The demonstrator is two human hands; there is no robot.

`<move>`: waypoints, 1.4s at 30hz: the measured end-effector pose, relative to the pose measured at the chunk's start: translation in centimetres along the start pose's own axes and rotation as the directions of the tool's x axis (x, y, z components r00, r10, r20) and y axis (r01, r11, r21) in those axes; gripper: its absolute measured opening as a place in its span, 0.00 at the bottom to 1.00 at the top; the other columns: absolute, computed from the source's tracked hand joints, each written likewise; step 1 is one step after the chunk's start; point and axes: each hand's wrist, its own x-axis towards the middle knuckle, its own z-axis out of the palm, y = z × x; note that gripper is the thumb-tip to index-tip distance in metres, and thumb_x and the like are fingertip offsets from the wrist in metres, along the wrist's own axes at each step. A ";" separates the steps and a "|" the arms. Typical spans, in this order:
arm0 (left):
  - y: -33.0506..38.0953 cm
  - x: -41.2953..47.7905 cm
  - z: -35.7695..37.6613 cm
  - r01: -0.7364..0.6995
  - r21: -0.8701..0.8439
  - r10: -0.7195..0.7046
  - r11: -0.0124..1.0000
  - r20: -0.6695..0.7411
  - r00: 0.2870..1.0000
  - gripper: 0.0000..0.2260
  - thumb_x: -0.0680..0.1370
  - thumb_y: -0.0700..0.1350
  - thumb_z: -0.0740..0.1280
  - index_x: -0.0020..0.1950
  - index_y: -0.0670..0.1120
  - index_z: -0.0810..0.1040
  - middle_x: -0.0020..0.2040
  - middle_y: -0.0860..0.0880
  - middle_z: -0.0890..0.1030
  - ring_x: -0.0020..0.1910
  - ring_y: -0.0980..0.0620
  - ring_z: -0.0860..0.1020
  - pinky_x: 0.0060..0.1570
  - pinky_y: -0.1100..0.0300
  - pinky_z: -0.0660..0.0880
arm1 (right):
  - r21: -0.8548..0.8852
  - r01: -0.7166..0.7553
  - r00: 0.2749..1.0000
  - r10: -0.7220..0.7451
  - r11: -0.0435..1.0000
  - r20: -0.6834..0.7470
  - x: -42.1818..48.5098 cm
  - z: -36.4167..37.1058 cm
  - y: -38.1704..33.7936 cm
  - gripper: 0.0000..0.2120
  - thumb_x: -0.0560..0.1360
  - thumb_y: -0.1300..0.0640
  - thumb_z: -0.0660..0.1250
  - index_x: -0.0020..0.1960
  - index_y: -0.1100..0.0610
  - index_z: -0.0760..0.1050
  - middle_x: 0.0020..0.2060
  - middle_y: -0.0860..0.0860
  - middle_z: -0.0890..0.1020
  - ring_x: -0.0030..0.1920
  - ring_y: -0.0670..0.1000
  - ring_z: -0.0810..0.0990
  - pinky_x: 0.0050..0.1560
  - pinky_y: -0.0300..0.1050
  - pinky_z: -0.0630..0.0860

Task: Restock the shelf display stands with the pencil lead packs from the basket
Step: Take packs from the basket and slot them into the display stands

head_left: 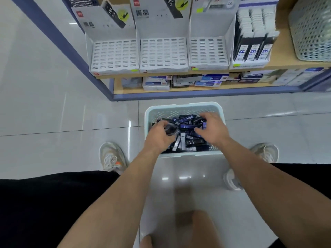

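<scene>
A pale green basket (pixel 184 106) stands on the floor in front of the shelf, holding a heap of black and blue pencil lead packs (pixel 187 138). Both my hands are inside it. My left hand (pixel 159 136) grips a dark pack at the heap's left side. My right hand (pixel 212 128) reaches over the heap's right side, fingers curled among the packs; whether it holds one is hidden. On the shelf above stand three white display stands with bare slots: left (pixel 114 56), middle (pixel 163 54), right (pixel 207 51). A fourth stand (pixel 250 45) holds several rows of packs.
A second mesh basket (pixel 311 31) sits at the shelf's right end. The lower shelf (pixel 197 87) carries boxed stationery. The blue shelf frame (pixel 59 36) runs diagonally at left. My shoes (pixel 111 158) flank the basket on the glossy tiled floor.
</scene>
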 end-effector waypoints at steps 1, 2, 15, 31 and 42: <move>-0.5 0.6 0.7 0.007 0.003 -0.007 1.000 0.016 1.000 0.27 0.73 0.47 0.77 0.69 0.47 0.73 0.65 0.48 0.79 0.61 0.48 0.79 0.66 0.51 0.74 | -0.052 0.030 0.999 -0.028 0.998 0.030 1.0 0.6 0.2 0.35 0.73 0.45 0.73 0.76 0.52 0.65 0.75 0.53 0.68 0.75 0.56 0.65 0.75 0.53 0.62; -0.9 1.2 1.3 -0.001 0.033 0.000 0.999 0.024 1.000 0.29 0.72 0.47 0.77 0.70 0.48 0.72 0.66 0.48 0.77 0.63 0.47 0.77 0.67 0.50 0.73 | -0.104 0.070 0.996 -0.065 0.992 0.055 2.0 1.1 0.5 0.39 0.72 0.43 0.74 0.77 0.51 0.63 0.75 0.53 0.67 0.76 0.56 0.63 0.76 0.53 0.59; -3.6 6.7 5.2 -0.187 0.439 0.158 0.879 0.101 0.982 0.46 0.70 0.61 0.76 0.81 0.51 0.56 0.73 0.46 0.66 0.69 0.43 0.63 0.70 0.48 0.66 | -0.343 0.222 0.973 -0.183 0.913 0.142 5.5 5.6 3.2 0.41 0.68 0.31 0.71 0.73 0.51 0.65 0.66 0.55 0.68 0.67 0.59 0.67 0.71 0.60 0.66; -3.7 7.2 3.6 -0.219 0.358 0.168 0.908 0.167 0.971 0.30 0.76 0.52 0.75 0.75 0.45 0.71 0.70 0.48 0.71 0.70 0.45 0.69 0.72 0.50 0.66 | -0.271 0.215 0.973 -0.180 0.938 0.146 5.5 5.4 2.8 0.35 0.71 0.32 0.69 0.71 0.48 0.70 0.62 0.51 0.78 0.64 0.56 0.73 0.66 0.52 0.71; -2.1 8.5 3.3 -0.198 0.302 0.204 0.933 0.011 0.979 0.19 0.77 0.61 0.70 0.57 0.47 0.82 0.53 0.50 0.78 0.51 0.47 0.77 0.49 0.55 0.74 | 0.409 -0.022 0.999 0.005 0.912 0.043 5.4 4.8 2.7 0.13 0.72 0.44 0.75 0.54 0.48 0.82 0.45 0.42 0.85 0.43 0.42 0.83 0.46 0.39 0.77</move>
